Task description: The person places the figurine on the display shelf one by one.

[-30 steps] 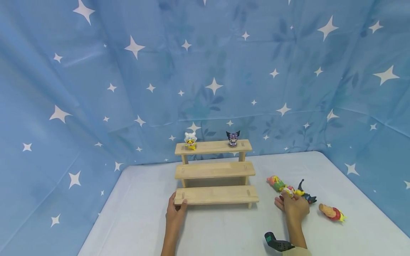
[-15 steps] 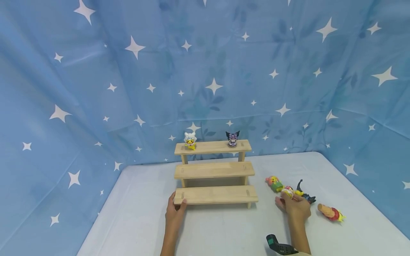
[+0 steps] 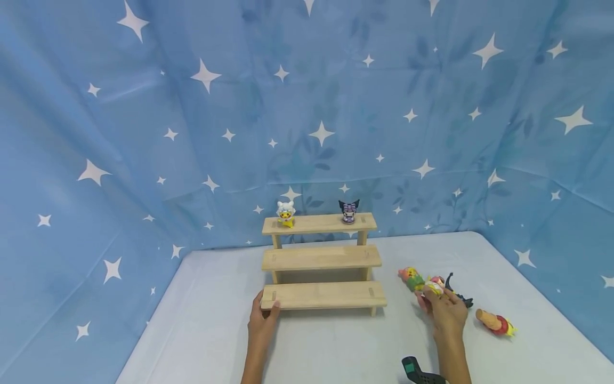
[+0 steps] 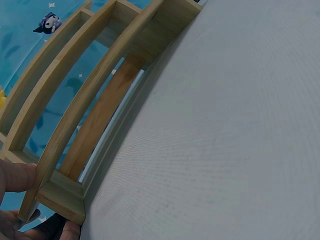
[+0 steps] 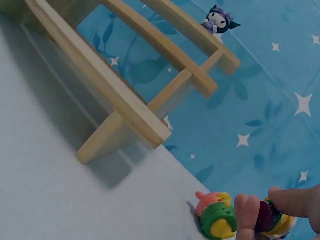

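Right grip (image 3: 448,313) slightly rightward, figurine (image 3: 434,287) within

Backdrop (image 3: 244,106): blue, white four-pointed stars, darker leaf print. Desk (image 3: 206,320): white. Stepped shelf (image 3: 323,295): pale wood, visible grain. On its far tier, left figurine (image 3: 286,214): white, yellow; right figurine (image 3: 349,212): black, purple. Held figurine (image 3: 434,286): white, yellow, pink. Lying figurine to its left (image 3: 412,279): pink, green, yellow. Rightmost figurine (image 3: 496,323): tan, red, yellow.

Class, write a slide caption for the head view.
Left hand grips a wooden shelf; right hand holds a small figurine.

Booth: starry drapes (image 3: 297,106), white table (image 3: 345,346)
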A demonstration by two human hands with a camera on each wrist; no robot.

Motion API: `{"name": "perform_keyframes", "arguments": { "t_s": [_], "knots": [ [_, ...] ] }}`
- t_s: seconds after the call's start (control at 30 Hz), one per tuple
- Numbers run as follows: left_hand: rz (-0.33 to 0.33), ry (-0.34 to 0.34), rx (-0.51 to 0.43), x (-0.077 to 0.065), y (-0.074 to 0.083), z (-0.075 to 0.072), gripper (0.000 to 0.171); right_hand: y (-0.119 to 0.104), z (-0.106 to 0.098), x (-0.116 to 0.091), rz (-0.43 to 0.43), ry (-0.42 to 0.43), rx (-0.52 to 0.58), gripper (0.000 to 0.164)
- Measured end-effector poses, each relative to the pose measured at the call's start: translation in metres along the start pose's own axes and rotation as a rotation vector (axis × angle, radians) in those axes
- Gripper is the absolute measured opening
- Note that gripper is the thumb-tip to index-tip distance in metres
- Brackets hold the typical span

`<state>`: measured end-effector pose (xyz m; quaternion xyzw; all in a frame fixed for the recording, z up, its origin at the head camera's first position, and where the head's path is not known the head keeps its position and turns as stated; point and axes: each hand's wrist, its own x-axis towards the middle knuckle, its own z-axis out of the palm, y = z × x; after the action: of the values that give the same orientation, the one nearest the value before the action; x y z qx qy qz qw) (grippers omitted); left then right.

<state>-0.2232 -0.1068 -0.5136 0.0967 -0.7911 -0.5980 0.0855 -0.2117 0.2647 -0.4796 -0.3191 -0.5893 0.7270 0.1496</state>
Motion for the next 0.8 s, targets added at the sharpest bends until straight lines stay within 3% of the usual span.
{"name": "perform_keyframes", "arguments": {
  "t_s": [0.3, 0.43, 0.53, 0.67, 0.8],
  "knots": [
    [0.009, 0.011, 0.002, 0.000, 0.000, 0.000, 0.064, -0.011, 0.004, -0.007, -0.026, -0.123, 0.014, 0.079],
    [0.002, 0.005, 0.001, -0.001, 0.001, 0.001, 0.064, -0.013, 0.007, -0.007, -0.034, -0.138, 0.019, 0.079],
    [-0.003, 0.000, -0.004, -0.001, 0.002, 0.001, 0.065, -0.013, 0.008, -0.007, -0.039, -0.137, 0.028, 0.071],
    [0.003, 0.001, -0.007, -0.002, 0.002, 0.001, 0.065, -0.011, 0.009, -0.008, -0.047, -0.151, 0.044, 0.047],
    [0.013, 0.007, -0.006, -0.002, 0.000, 0.001, 0.065, -0.009, 0.010, -0.008, -0.047, -0.165, 0.043, 0.055]
  ]
}}
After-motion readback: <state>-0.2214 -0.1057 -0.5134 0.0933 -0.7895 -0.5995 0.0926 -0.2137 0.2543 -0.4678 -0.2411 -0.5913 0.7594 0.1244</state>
